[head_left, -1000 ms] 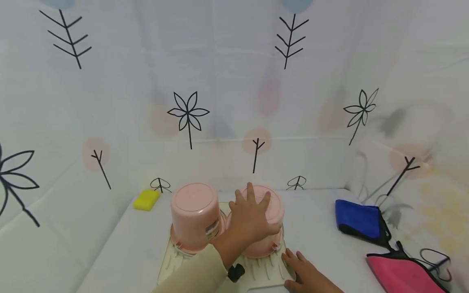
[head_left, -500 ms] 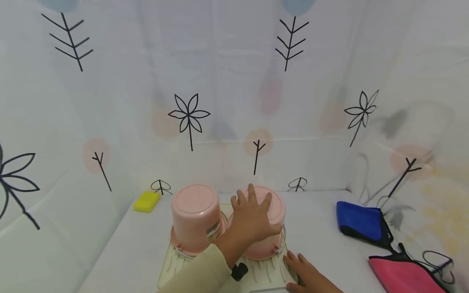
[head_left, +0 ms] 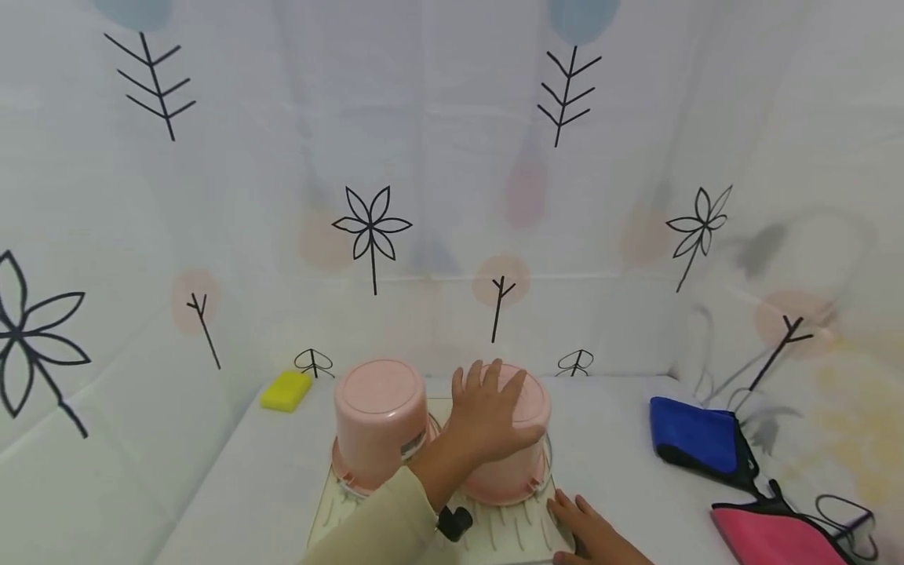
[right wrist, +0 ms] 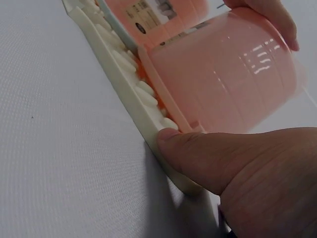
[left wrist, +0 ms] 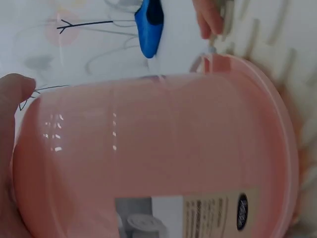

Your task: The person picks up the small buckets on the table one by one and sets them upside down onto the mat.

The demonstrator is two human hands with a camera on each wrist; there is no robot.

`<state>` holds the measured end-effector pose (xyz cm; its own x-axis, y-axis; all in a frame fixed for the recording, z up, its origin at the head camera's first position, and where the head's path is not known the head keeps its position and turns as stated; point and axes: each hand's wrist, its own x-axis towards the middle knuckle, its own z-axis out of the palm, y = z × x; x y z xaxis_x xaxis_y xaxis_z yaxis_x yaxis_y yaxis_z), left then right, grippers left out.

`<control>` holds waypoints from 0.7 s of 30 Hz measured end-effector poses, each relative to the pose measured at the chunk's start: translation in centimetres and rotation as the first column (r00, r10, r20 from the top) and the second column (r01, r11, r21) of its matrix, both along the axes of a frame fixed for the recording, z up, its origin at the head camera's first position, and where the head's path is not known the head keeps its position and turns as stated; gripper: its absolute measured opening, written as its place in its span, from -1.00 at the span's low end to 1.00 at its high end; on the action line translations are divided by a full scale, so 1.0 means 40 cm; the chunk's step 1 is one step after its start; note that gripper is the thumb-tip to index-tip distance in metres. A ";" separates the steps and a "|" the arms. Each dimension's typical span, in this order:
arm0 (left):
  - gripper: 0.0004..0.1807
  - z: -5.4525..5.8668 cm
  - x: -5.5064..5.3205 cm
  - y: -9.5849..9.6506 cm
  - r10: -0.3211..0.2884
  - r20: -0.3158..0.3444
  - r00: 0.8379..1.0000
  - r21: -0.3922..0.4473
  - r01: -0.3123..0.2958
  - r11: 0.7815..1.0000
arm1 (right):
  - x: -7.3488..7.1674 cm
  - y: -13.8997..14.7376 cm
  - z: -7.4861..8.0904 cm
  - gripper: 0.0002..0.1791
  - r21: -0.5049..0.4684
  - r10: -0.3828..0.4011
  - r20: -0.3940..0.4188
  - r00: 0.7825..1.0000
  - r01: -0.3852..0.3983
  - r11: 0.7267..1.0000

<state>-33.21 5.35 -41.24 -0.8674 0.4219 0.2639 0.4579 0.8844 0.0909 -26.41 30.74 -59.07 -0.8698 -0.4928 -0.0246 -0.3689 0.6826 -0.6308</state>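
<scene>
Two pink buckets stand upside down on a cream draining rack (head_left: 514,532). Over the upturned base of the right bucket (head_left: 531,400) lies my left hand (head_left: 487,416), its fingers extended and its thumb at the right side. In the left wrist view the thumb lies at the edge of that bucket's base, above a printed label. The left bucket (head_left: 377,416) stands beside it, untouched. My right hand (head_left: 593,530) rests at the rack's right edge, fingers fairly straight; in the right wrist view its thumb (right wrist: 198,153) touches the rack's rim. The left palm's underside is hidden.
A yellow sponge (head_left: 286,391) lies at the table's back left. At the right lie a blue pouch-like item (head_left: 695,435) with black trim and a pink one (head_left: 773,534). A patterned sheet (head_left: 438,157) hangs behind the white table (head_left: 236,479).
The head view has shifted slightly, so the scene sits a little lower. The left hand's fingers have drawn slightly closer together on the bucket. Buckets and rack keep their arrangement.
</scene>
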 end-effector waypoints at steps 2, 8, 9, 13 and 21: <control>0.03 0.000 0.004 -0.006 -0.029 -0.025 0.999 0.008 0.029 1.000 | -0.005 0.004 -0.003 -0.12 -0.002 0.001 -0.009 1.000 -0.001 1.000; -0.03 -0.002 0.039 -0.028 -0.058 -0.055 0.997 0.032 0.060 0.998 | -0.022 0.012 -0.010 -0.15 -0.001 0.007 -0.040 0.999 -0.007 1.000; -0.04 -0.004 0.047 -0.034 -0.054 -0.055 0.997 0.029 0.055 0.998 | -0.024 0.011 -0.012 -0.16 -0.003 0.008 -0.032 0.999 -0.008 1.000; -0.07 -0.003 0.079 -0.058 -0.048 -0.051 0.998 0.018 0.049 0.999 | -0.028 0.010 -0.014 -0.13 0.011 0.013 0.017 1.000 -0.014 1.000; -0.02 0.031 0.099 -0.147 -0.034 -0.004 0.999 0.066 0.034 0.997 | -0.002 -0.005 0.095 -0.12 0.086 -0.147 0.035 0.989 0.144 0.986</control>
<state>-29.26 -0.54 -40.01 -0.8520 0.4328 0.2945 0.4879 0.8604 0.1471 -26.50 30.53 -55.29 -0.9295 -0.3560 -0.0970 -0.2370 0.7775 -0.5826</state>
